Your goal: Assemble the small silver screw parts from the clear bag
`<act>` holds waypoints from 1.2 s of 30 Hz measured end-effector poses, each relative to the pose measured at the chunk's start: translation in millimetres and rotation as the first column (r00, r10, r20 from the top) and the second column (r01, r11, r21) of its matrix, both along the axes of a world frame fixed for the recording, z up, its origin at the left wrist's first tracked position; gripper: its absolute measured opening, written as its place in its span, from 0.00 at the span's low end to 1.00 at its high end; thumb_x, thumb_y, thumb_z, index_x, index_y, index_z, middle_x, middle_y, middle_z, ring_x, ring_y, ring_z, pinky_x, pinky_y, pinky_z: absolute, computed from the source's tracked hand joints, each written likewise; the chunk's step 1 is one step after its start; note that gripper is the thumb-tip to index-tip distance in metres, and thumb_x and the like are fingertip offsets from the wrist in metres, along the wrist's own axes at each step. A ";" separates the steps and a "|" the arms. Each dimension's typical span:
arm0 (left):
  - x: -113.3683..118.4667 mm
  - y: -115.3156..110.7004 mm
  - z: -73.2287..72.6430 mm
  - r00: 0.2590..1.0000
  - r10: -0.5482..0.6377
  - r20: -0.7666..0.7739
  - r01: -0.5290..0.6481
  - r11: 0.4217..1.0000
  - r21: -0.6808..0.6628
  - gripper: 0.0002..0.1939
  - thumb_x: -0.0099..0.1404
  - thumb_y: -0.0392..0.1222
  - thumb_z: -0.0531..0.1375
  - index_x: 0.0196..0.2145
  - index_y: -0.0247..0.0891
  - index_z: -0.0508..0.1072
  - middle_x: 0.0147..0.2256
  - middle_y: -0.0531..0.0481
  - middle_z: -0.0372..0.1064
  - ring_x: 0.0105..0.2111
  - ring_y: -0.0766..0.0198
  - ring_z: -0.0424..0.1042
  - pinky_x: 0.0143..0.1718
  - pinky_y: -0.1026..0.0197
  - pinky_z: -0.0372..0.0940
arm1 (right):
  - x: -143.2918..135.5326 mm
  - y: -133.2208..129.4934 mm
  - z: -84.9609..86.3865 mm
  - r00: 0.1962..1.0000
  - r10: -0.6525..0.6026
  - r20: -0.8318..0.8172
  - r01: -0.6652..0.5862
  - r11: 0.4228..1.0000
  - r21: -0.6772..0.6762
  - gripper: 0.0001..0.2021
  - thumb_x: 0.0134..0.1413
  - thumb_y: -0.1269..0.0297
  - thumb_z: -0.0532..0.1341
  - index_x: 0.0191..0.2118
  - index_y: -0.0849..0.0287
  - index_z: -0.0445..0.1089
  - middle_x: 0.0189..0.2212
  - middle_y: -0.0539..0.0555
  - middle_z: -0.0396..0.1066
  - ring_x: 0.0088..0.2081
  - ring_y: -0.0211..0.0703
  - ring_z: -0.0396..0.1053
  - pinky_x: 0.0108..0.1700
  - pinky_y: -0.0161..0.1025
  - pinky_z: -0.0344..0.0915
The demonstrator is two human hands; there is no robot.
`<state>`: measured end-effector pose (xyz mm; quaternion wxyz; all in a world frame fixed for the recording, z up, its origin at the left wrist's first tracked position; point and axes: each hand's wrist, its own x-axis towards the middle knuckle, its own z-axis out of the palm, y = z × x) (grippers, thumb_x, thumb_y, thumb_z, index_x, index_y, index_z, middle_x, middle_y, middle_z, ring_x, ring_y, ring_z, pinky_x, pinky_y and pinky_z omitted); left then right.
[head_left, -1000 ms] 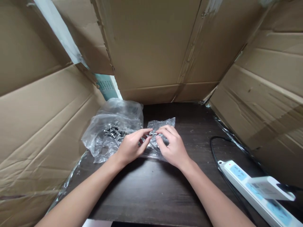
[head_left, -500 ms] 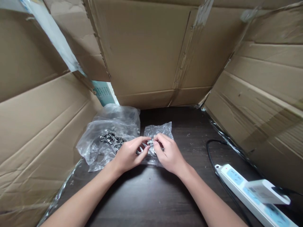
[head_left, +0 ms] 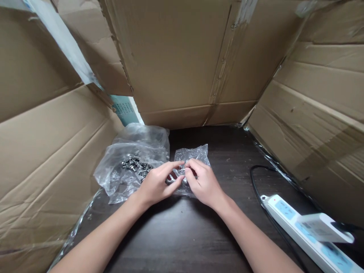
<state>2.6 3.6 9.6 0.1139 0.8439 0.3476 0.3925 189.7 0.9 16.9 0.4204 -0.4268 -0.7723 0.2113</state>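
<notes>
My right hand [head_left: 203, 184] is closed in a pinch on a small metal bolt [head_left: 182, 171], whose shiny end pokes out toward the left. Facing it, my left hand [head_left: 159, 182] has thumb and forefinger spread apart above and below that end, with a gap between the fingertips. Under both hands lies a small clear plastic bag [head_left: 196, 152]; its contents are mostly covered by my fingers. Just left of my left hand, a pile of metal bolts [head_left: 135, 166] rests in a larger clear plastic bag [head_left: 110, 172].
Cardboard walls [head_left: 184, 57] enclose the dark wooden table [head_left: 176, 235] at the back and sides. On the right lies a white power strip [head_left: 308, 237] with a white adapter [head_left: 321, 227] plugged in. A black cable [head_left: 253, 182] curves beside it.
My left thumb and forefinger have spread a little from the bolt. My right hand keeps its pinch. The view has shifted slightly.
</notes>
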 end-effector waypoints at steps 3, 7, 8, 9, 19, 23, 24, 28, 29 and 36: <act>-0.5 1.1 -0.8 1.000 0.011 -0.018 -0.011 1.000 0.005 0.13 0.70 0.38 0.58 0.51 0.36 0.71 0.40 0.45 0.76 0.31 0.66 0.76 0.35 0.64 0.73 | -0.4 0.0 1.1 1.000 -0.007 -0.027 0.006 1.000 -0.018 0.09 0.63 0.69 0.52 0.30 0.57 0.61 0.27 0.50 0.65 0.31 0.40 0.63 0.34 0.37 0.57; -0.5 1.9 -0.9 1.000 0.030 -0.006 -0.030 0.999 0.040 0.12 0.70 0.38 0.59 0.50 0.36 0.71 0.37 0.47 0.76 0.30 0.66 0.75 0.35 0.65 0.72 | -1.9 -0.2 3.0 0.997 -0.004 -0.079 -0.002 0.998 -0.067 0.09 0.63 0.69 0.52 0.30 0.57 0.62 0.27 0.49 0.64 0.30 0.39 0.62 0.34 0.36 0.57; -0.3 2.1 -0.8 0.999 0.038 -0.005 -0.037 0.998 0.047 0.12 0.70 0.38 0.59 0.50 0.36 0.71 0.37 0.48 0.76 0.30 0.67 0.75 0.34 0.65 0.72 | -2.3 -0.3 3.3 0.996 -0.005 -0.091 -0.003 0.996 -0.084 0.10 0.63 0.68 0.52 0.29 0.57 0.62 0.26 0.48 0.64 0.29 0.39 0.62 0.33 0.36 0.57; -0.2 2.2 -0.7 0.999 0.040 -0.004 -0.040 0.998 0.049 0.11 0.70 0.37 0.59 0.50 0.36 0.71 0.36 0.48 0.76 0.29 0.67 0.74 0.34 0.65 0.72 | -2.6 -0.3 3.5 0.995 -0.003 -0.102 -0.008 0.995 -0.098 0.10 0.63 0.68 0.52 0.29 0.57 0.62 0.26 0.48 0.63 0.29 0.38 0.61 0.33 0.36 0.57; -0.5 1.8 0.7 1.000 -0.013 0.017 0.013 1.000 -0.006 0.17 0.69 0.36 0.58 0.55 0.36 0.68 0.41 0.46 0.75 0.24 0.71 0.72 0.31 0.67 0.72 | -2.0 0.2 4.6 0.992 0.019 -0.124 -0.039 0.985 -0.166 0.10 0.63 0.68 0.53 0.28 0.57 0.62 0.24 0.46 0.61 0.27 0.37 0.59 0.31 0.34 0.56; -0.7 1.7 2.0 1.000 -0.004 -0.013 0.004 1.000 0.010 0.13 0.70 0.37 0.58 0.52 0.36 0.70 0.35 0.49 0.74 0.24 0.70 0.71 0.31 0.65 0.70 | -1.3 0.7 5.8 0.991 0.015 -0.129 -0.037 0.985 -0.171 0.10 0.63 0.67 0.53 0.28 0.57 0.63 0.24 0.47 0.62 0.27 0.37 0.59 0.30 0.34 0.55; -0.6 1.6 2.1 1.000 0.005 -0.016 -0.005 1.000 0.017 0.13 0.70 0.37 0.58 0.51 0.36 0.70 0.34 0.49 0.74 0.24 0.70 0.70 0.31 0.65 0.70 | -1.1 0.8 6.3 0.991 0.010 -0.132 -0.033 0.985 -0.170 0.10 0.63 0.67 0.53 0.29 0.57 0.63 0.24 0.47 0.62 0.27 0.37 0.59 0.30 0.34 0.55; -0.2 1.3 2.2 0.999 0.039 -0.009 -0.039 0.998 0.042 0.12 0.70 0.38 0.58 0.50 0.36 0.71 0.33 0.50 0.74 0.24 0.70 0.70 0.30 0.66 0.70 | 0.1 1.3 8.1 0.990 -0.003 -0.141 -0.021 0.985 -0.171 0.09 0.62 0.67 0.54 0.29 0.57 0.63 0.24 0.47 0.63 0.26 0.37 0.59 0.30 0.35 0.55; 0.2 1.1 2.5 0.999 0.042 -0.002 -0.042 0.998 0.043 0.11 0.70 0.38 0.59 0.50 0.36 0.72 0.33 0.50 0.74 0.24 0.70 0.70 0.30 0.67 0.70 | 0.6 1.4 8.6 0.990 -0.004 -0.140 -0.020 0.984 -0.175 0.09 0.62 0.67 0.54 0.29 0.58 0.64 0.24 0.47 0.63 0.26 0.37 0.59 0.30 0.35 0.55; 3.9 0.0 6.3 0.995 0.065 0.079 -0.065 0.998 0.000 0.10 0.68 0.39 0.61 0.47 0.36 0.74 0.31 0.51 0.75 0.24 0.71 0.72 0.27 0.70 0.70 | 5.7 3.1 11.7 0.994 0.018 -0.112 -0.042 0.975 -0.217 0.10 0.62 0.68 0.54 0.28 0.58 0.65 0.24 0.47 0.64 0.26 0.36 0.60 0.30 0.35 0.55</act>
